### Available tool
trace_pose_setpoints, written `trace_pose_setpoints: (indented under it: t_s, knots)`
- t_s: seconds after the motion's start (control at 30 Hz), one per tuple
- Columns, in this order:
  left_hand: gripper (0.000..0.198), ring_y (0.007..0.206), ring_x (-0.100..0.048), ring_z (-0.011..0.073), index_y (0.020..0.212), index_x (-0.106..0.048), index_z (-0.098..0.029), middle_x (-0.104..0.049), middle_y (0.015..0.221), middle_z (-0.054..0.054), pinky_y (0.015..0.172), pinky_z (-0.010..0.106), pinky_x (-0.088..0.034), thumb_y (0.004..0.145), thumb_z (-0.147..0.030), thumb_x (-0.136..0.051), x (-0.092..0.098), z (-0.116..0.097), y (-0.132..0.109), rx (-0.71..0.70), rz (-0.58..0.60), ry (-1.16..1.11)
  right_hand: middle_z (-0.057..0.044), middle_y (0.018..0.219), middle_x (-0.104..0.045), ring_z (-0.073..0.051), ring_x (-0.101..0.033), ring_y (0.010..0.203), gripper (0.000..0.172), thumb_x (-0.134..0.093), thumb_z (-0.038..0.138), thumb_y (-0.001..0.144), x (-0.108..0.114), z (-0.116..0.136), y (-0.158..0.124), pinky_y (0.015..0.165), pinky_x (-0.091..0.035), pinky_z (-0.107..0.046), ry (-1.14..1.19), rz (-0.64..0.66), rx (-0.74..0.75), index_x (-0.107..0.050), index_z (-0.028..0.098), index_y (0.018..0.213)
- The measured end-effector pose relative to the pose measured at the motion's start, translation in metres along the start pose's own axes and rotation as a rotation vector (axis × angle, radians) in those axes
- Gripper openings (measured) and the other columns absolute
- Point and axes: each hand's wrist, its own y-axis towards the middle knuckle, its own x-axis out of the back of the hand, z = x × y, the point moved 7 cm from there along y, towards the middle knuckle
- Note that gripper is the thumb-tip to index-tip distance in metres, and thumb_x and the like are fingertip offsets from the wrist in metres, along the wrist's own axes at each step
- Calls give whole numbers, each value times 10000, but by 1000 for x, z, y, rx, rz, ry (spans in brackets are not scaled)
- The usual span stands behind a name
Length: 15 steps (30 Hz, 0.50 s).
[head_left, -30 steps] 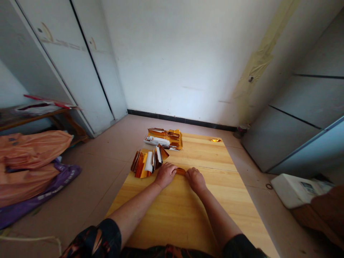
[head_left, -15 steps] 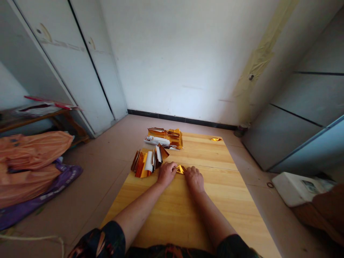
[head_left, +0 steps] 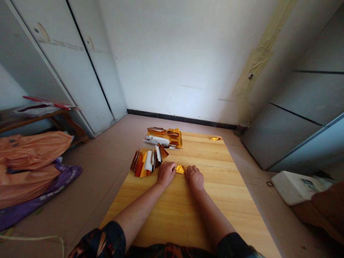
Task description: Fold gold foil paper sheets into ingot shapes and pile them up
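A small piece of shiny gold foil paper [head_left: 180, 169] lies at the middle of the wooden table [head_left: 220, 200], stretched between my two hands. My left hand [head_left: 166, 172] has its fingers closed on the left end of the foil. On the right end, the curled fingers of my right hand [head_left: 195, 176] pinch it; their tips are partly hidden. Just left of my left hand stands a loose stack of gold and white foil sheets [head_left: 147, 162]. A bigger bundle of such sheets [head_left: 163, 138] lies behind it. One folded gold piece [head_left: 215, 138] rests at the table's far right corner.
Orange and purple bags [head_left: 34, 157] lie on the floor at left, by a low wooden bench [head_left: 53, 115]. Grey cabinets [head_left: 77, 64] stand at left. On the right are a grey cabinet [head_left: 301, 107], a white box [head_left: 291, 186] and a small can [head_left: 240, 129].
The foil between my hands looks flatter and its raised peak has gone. Both hands stay in nearly the same place.
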Motion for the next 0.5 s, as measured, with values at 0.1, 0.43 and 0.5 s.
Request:
trace_pose_setpoints:
  t_s: [0.1, 0.43, 0.5]
  knots:
    - [141, 836, -545, 181, 797, -650, -200, -659, 813, 25, 782, 300, -381, 768, -97, -558, -1, -1, 0, -29, 12, -22, -68, 980, -605, -180, -586, 906, 177, -446, 301, 932, -1, -1, 1, 646, -386, -247, 16, 3, 3, -579, 189, 963]
    - [273, 902, -512, 191, 898, -727, -277, -633, 876, 36, 796, 316, -378, 807, -99, -542, -3, -3, -1, -128, 103, 39, -28, 962, -585, -137, -545, 889, 105, -484, 270, 900, 1, -7, 1, 642, -331, -214, 113, -13, 54, -573, 214, 914]
    - [293, 923, -501, 196, 936, -721, -304, -620, 901, 37, 794, 323, -373, 820, -109, -535, -3, -5, -2, -148, 128, 82, -22, 947, -585, -129, -544, 877, 108, -481, 247, 896, 3, -8, 0, 633, -322, -211, 134, -30, 52, -584, 214, 888]
